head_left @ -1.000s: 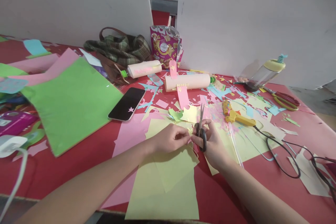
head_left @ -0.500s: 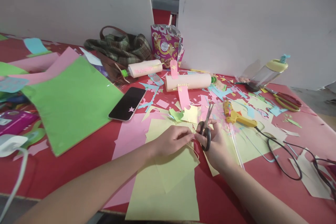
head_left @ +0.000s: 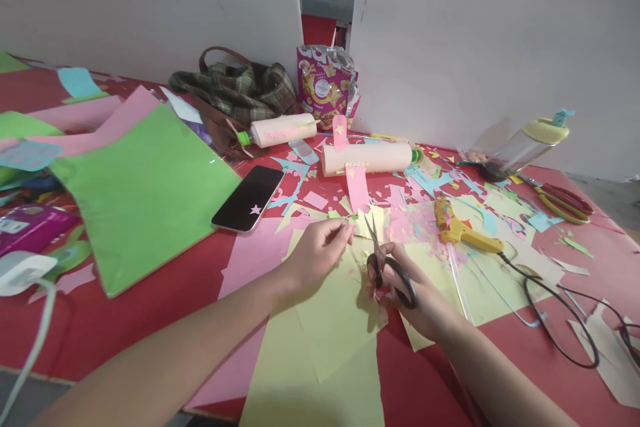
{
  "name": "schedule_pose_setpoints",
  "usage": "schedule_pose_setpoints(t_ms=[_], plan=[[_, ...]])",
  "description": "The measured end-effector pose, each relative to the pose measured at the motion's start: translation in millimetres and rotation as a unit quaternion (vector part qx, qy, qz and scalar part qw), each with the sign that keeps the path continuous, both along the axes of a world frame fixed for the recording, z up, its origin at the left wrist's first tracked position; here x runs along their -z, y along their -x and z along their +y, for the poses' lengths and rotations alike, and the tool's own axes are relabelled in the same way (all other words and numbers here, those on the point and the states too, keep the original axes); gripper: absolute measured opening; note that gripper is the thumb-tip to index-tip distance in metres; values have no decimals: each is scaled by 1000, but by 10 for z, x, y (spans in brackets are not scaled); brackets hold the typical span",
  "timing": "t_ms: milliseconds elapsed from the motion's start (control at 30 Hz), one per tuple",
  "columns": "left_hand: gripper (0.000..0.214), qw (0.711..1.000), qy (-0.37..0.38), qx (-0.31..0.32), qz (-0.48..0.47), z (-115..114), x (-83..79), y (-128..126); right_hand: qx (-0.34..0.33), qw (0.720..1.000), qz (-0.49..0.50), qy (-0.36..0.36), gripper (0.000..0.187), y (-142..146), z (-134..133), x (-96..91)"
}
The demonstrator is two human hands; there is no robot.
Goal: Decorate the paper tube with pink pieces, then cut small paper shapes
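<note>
Scissors (head_left: 379, 257) are above the yellow paper (head_left: 345, 320), about halfway between the front and back edges of the table (head_left: 185, 280). The right hand (head_left: 413, 293) is clamped on the handles (head_left: 411, 293), and the blades (head_left: 373, 233) look a little apart, pointing to the back edge. The left hand (head_left: 320, 250) is just beside the tips; I cannot tell if its fingers pinch a tiny bit. If it slips to the right, the blades might nick it. A swing of the right arm could snag the cord (head_left: 514, 267) and tug the glue gun (head_left: 467, 235). The table is red and messy with scraps (head_left: 413, 213). A phone (head_left: 249, 197) lies left of the middle, a long roll (head_left: 375, 159) near the back edge, and a bottle (head_left: 531, 141) near the back right corner. Pale walls (head_left: 480, 47) rise behind.
</note>
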State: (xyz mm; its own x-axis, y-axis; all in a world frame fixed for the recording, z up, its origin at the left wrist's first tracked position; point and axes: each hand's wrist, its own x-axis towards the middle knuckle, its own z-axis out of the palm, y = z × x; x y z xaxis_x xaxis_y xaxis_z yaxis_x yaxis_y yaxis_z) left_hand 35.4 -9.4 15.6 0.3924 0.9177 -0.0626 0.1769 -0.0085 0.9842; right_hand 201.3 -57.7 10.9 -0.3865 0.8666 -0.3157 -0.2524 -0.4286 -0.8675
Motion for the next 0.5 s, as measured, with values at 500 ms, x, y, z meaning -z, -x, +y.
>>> schedule_pose_setpoints(t_ms=[500], plan=[[29, 993, -97, -11, 64, -51, -9, 3, -88, 996, 0, -25, 23, 30, -44, -57]])
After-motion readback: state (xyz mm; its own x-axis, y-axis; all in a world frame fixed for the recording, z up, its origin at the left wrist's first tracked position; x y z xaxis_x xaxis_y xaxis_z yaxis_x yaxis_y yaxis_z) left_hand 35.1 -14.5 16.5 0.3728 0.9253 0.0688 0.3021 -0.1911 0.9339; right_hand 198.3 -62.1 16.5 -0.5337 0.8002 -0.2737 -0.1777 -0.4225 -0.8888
